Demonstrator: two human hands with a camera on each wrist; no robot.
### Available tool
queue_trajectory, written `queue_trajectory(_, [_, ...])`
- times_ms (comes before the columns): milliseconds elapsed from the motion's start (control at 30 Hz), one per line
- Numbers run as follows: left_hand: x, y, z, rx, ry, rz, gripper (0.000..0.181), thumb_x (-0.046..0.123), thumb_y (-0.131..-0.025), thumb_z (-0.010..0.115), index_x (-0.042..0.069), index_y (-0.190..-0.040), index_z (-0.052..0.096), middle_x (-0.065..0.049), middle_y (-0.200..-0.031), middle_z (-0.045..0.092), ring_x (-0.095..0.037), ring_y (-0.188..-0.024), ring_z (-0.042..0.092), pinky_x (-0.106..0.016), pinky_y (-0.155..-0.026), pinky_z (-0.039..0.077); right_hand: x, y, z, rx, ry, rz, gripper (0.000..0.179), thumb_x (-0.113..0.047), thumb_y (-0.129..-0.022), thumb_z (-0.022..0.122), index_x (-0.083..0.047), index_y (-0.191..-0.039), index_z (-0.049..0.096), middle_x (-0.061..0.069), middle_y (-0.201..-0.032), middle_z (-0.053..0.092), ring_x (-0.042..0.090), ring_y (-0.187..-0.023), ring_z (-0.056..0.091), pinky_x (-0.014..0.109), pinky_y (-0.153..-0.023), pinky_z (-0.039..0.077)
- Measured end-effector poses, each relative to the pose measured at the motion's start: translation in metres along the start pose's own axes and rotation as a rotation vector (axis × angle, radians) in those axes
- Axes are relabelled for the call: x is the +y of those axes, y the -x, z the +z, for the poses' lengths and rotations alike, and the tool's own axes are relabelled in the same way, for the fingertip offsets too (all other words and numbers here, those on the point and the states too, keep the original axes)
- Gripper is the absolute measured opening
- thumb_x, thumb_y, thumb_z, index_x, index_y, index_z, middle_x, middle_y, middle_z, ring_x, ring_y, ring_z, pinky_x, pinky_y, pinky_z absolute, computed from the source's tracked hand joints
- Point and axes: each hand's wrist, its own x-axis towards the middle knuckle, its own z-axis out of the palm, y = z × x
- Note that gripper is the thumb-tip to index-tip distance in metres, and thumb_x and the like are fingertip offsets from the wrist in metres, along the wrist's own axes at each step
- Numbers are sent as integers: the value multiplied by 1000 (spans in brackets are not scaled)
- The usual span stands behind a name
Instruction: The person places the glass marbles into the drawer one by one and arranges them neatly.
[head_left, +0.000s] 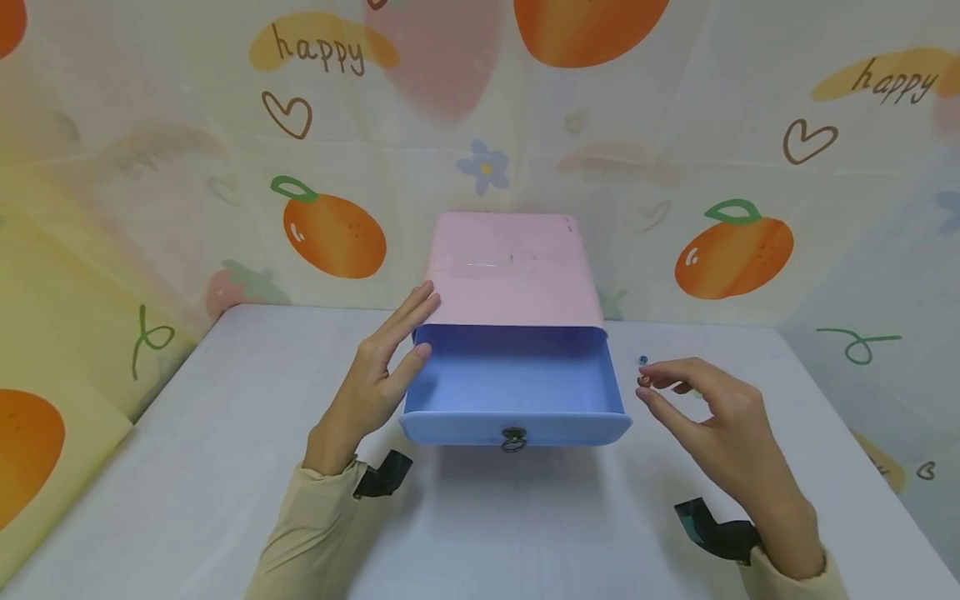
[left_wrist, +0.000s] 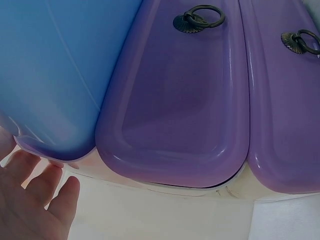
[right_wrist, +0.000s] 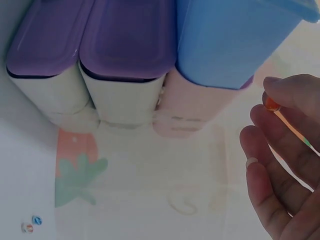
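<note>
A small chest of drawers with a pink top point(head_left: 513, 267) stands on the table. Its blue top drawer point(head_left: 512, 427) is pulled out, showing the bare blue floor, with a dark ring pull on the front. Along the chest's left side, by the drawer opening, my left hand point(head_left: 375, 375) rests with fingers extended. My right hand point(head_left: 720, 417) is to the right of the drawer front, raised over the table. Between its thumb and index fingertips it pinches a small orange marble point(right_wrist: 271, 104); the other fingers are loosely bent.
Below the blue drawer, two purple drawers point(left_wrist: 180, 100) with ring pulls are closed. A small blue marble point(right_wrist: 37, 220) and an orange-and-white marble point(right_wrist: 27, 228) lie on the white table point(head_left: 225, 433) right of the chest. A fruit-patterned cloth point(head_left: 600, 167) hangs behind.
</note>
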Motion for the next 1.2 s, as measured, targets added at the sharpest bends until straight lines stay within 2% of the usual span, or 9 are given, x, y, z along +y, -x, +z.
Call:
queue_trajectory(200, [1, 0, 0, 1, -3, 4, 54, 5, -96, 53, 9, -149, 46, -5, -160, 37, -22, -151, 29, -32, -124, 24, -2, -4, 3, -6, 0, -22, 44, 11, -66, 82, -6, -105, 73, 3, -97, 75, 7, -85, 64, 0, -79, 47])
queue_trajectory(467, [1, -1, -1, 0, 0, -5, 54, 5, -96, 53, 9, -149, 46, -5, -160, 37, -20, -152, 29, -35, -125, 24, -4, -14, 2, -26, 3, -29, 32, 2, -72, 82, -5, -102, 73, 3, -95, 75, 8, -85, 63, 2, -80, 46])
queue_trajectory(700, [0, -2, 0, 1, 0, -4, 54, 5, -96, 52, 9, -149, 46, -5, -160, 37, -21, -151, 29, -36, -124, 25, -11, -26, 4, -40, 2, -70, 39, 4, -69, 83, -7, -105, 73, 2, -96, 75, 10, -82, 64, 1, -79, 46])
queue_trajectory(867, [-1, -2, -1, 4, 4, 4, 54, 5, -95, 52, 9, -149, 46, -5, -160, 37, -22, -152, 29, -33, -125, 24, -15, -32, 9, -52, 8, -82, 37, 3, -70, 84, -7, -104, 74, 2, -97, 75, 14, -81, 66, 3, -71, 46])
queue_trajectory(1100, [0, -2, -1, -1, 2, 6, 54, 5, -96, 53, 9, -149, 45, -5, -160, 37, -21, -152, 29, -35, -124, 25, -16, -42, 17, -54, -27, -163, 37, 5, -68, 85, -6, -102, 74, 2, -98, 75, 18, -92, 70, 1, -91, 45])
queue_trajectory(1200, [0, -1, -1, -4, 6, 7, 54, 5, -96, 53, 8, -149, 45, -5, -160, 37, -21, -152, 29, -36, -124, 25, -16, -45, 19, -60, -37, -192, 36, 5, -69, 84, -6, -101, 74, 1, -96, 75, 16, -89, 69, 2, -88, 47])
